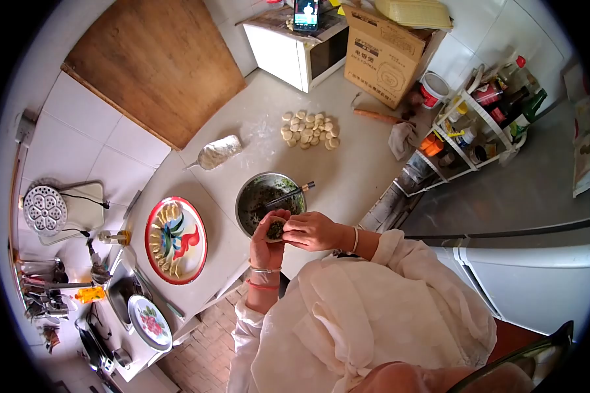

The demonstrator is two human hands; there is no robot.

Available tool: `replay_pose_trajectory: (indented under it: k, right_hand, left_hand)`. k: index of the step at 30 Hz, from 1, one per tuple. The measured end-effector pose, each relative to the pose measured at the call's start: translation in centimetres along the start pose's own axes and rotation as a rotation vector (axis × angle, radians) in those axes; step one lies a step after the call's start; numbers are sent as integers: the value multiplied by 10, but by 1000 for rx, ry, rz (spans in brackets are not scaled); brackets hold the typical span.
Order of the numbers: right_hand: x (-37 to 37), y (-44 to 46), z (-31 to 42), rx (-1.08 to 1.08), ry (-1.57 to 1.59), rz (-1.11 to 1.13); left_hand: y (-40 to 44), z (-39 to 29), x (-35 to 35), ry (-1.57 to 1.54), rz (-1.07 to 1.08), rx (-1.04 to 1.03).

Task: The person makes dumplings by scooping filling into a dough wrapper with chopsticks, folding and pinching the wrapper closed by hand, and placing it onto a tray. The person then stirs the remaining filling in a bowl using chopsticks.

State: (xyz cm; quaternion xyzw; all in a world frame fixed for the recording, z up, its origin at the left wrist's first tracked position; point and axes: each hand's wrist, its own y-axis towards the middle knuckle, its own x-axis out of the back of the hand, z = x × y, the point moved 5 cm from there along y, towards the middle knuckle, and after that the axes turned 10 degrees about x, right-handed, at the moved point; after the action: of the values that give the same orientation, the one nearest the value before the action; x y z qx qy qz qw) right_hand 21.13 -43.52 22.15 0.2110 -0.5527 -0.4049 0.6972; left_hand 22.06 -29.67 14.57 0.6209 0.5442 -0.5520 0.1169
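My left hand (264,244) cups a round dumpling wrapper (276,230) with dark green filling in its middle. The fingertips of my right hand (316,231) pinch the wrapper's right edge, so both hands are closed on it. Just beyond them is a metal bowl (244,190) of green filling, with chopsticks (294,194) leaning over its right rim. To the left, a red-rimmed tray (204,239) carries folded dumplings (167,214) along its left side. A cluster of small dough pieces (308,130) lies farther back on the counter.
A floury scoop (219,152) lies near the wooden board (157,65). At the back stand a phone (306,14), a white appliance (275,56) and a cardboard box (381,56). A bottle rack (469,141) is at right beside the fridge (531,281). A floral plate (166,337) sits at lower left.
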Motion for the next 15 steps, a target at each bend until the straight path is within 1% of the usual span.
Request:
replay_pose_trajectory:
  k: [4,7,9,11,15]
  right_hand:
    - [-7,-5,5,9,13,43]
    - [-7,-10,6,30,-62,-39]
    - [-9,-12,2,-25,16,-47]
    - [-11,-17,-7,-183,123,-114]
    - [-11,-16,-11,-297,220,-243]
  left_hand:
    - [1,0,8,-3,-40,-3]
    - [7,0,7,53,-25,5]
    - [2,1,2,109,-44,11]
    - [-3,4,-2,116,-101,53]
    - [-7,8,-6,72,-59,66]
